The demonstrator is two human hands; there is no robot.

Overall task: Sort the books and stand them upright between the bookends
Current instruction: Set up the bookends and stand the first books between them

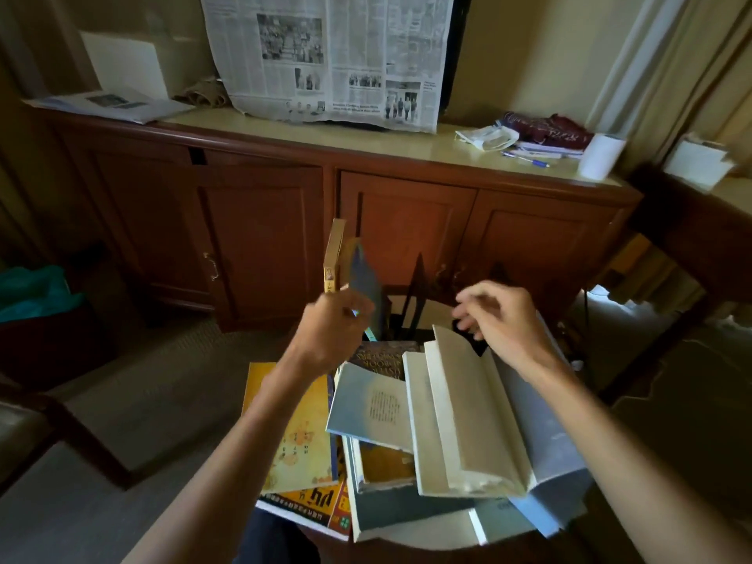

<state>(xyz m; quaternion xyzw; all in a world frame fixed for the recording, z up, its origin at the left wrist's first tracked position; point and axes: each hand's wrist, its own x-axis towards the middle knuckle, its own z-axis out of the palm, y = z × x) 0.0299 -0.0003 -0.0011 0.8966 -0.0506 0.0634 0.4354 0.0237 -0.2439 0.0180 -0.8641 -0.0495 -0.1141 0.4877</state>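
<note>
My left hand grips a thin blue-grey book, blurred, held upright beside a tan-spined book that stands on end. Just right of them rises a black bookend. My right hand hovers with loosely curled fingers above the pile and holds nothing. Below the hands lies a loose heap of books: a yellow one, a pale blue one, a thick white one tilted on its edge, a grey-blue one and a dark one with gold lettering.
The books lie on a small round table. Behind it stands a wooden cabinet with a newspaper draped over its top, plus a paper roll and a pen. A dark chair is at the left.
</note>
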